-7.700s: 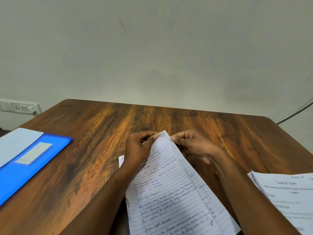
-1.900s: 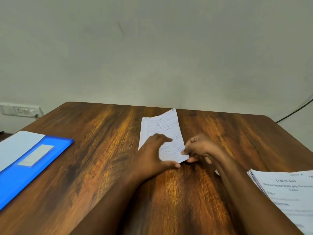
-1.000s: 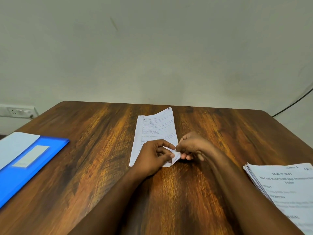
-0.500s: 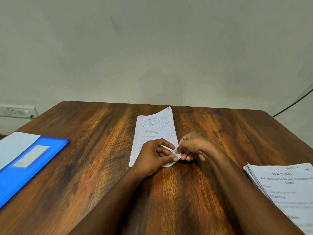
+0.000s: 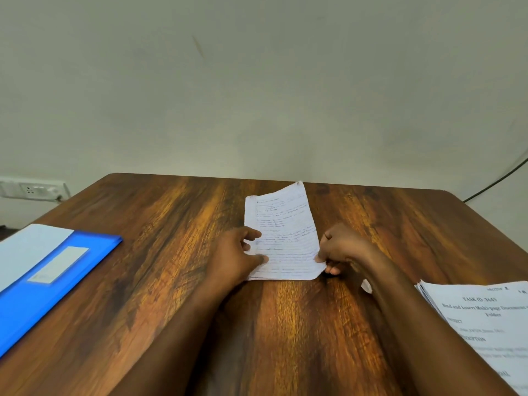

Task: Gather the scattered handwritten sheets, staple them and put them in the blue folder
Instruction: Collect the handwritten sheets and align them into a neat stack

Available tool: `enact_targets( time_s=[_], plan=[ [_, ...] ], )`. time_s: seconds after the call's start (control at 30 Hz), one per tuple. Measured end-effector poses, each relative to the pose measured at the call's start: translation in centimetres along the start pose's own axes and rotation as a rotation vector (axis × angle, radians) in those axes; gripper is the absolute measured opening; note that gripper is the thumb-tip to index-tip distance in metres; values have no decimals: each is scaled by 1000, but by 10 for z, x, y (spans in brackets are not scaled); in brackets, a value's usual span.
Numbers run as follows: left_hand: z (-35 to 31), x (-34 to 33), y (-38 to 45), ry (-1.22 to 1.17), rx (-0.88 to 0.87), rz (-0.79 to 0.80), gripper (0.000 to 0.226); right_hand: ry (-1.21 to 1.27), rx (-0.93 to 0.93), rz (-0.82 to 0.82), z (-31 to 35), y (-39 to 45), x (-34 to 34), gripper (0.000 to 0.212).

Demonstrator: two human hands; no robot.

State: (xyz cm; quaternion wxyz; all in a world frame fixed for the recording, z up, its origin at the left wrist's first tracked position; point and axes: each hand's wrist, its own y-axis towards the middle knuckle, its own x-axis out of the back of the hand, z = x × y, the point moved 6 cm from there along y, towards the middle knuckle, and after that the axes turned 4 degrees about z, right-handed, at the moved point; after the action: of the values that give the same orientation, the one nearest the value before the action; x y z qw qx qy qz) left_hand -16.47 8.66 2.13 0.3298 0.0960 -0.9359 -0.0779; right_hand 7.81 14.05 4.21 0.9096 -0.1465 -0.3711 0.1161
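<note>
Handwritten sheets [image 5: 285,238] lie flat mid-desk, far corner curled up. Half a sec ago both hands crowded the near right corner; now they're spread apart. Left hand [image 5: 237,255] has slid to the left edge, grip closed on it w/ thumb on top of the paper and fingers curled at the edge. Right hand [image 5: 340,248] keeps its grip pinched on the near right corner, fingertips tucked under. Sheets look squarer to the viewer than before. Blue folder [image 5: 43,281] unchanged at the left of the desk [image 5: 300,332], white paper on it. Printed stack [image 5: 483,318] same spot at right. Can't see a stapler.
</note>
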Motion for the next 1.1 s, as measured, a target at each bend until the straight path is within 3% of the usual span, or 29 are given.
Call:
enact_targets(
  time_s=[0.13, 0.3, 0.5, 1.1],
  plan=[
    [2, -4, 3, 49, -57, 369, 61, -132, 17, -81, -2, 2, 8, 8],
    [9, 5, 1, 42, -103, 516, 61, -261, 29, -138, -1, 5, 10, 6],
    [16, 8, 5, 19, -158, 538, 31, -316, 32, -146, 1, 4, 9, 5],
    [16, 5, 8, 17, -165, 445, 6, -472, 22, -209, 7, -1, 7, 11]
  ],
)
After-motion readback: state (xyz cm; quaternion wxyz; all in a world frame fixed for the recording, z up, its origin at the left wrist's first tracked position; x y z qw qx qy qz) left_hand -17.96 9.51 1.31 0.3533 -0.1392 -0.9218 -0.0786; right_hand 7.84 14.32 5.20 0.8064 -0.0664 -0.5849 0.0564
